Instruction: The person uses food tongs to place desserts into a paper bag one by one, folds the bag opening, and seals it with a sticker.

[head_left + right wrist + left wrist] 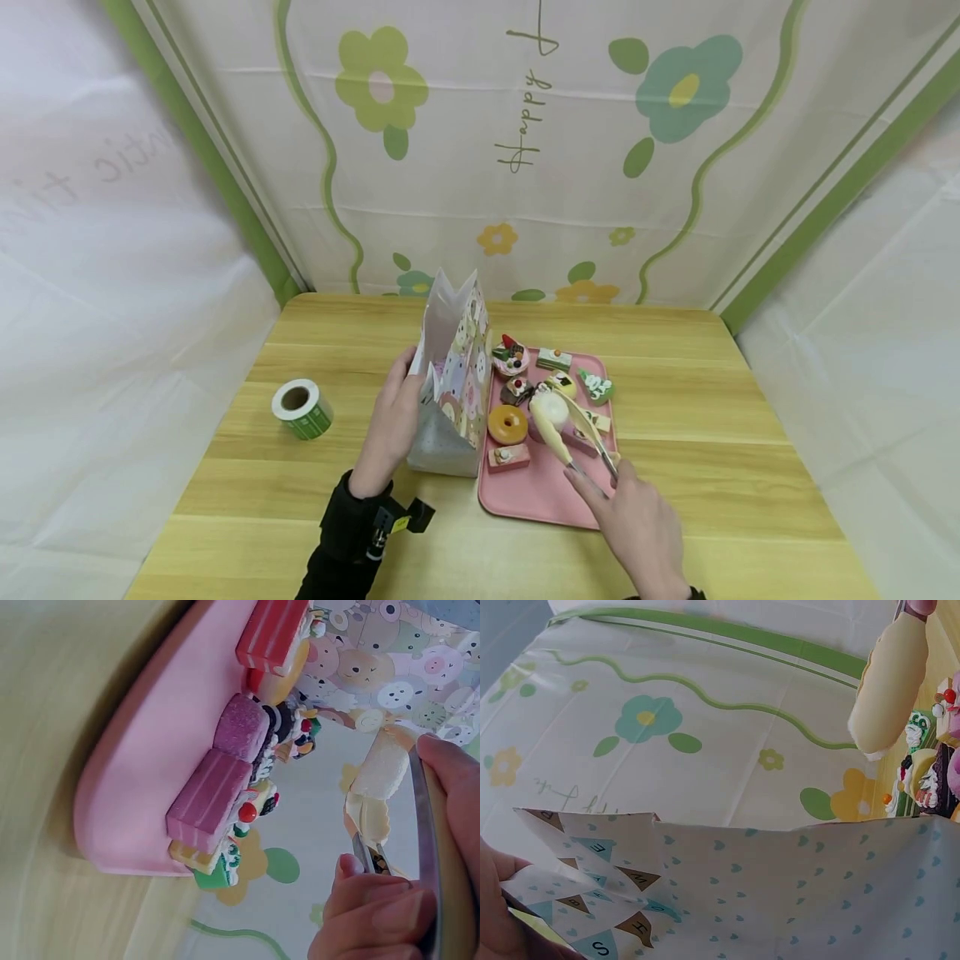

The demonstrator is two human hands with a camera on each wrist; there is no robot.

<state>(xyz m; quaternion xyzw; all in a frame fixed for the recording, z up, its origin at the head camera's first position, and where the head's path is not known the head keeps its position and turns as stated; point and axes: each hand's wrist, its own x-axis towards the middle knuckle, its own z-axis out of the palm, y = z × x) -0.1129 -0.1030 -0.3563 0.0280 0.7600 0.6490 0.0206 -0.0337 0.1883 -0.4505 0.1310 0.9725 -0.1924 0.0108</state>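
Observation:
My left hand grips the near left side of a standing paper gift bag. The bag's top gapes open, and its front carries cartoon animal faces; pennants and small hearts cover a side in the left wrist view. In my right hand is a pair of tongs with cream-coloured tips. Between those tips sits a white, round toy sweet, raised over the pink tray. Several toy cakes lie on that tray, among them an orange-glazed donut and a pink cake slice.
A roll of green labels stands on the wooden table left of the bag. The tray is close along the bag's right side. Behind the table hangs a flowered curtain, with white cloth at both sides.

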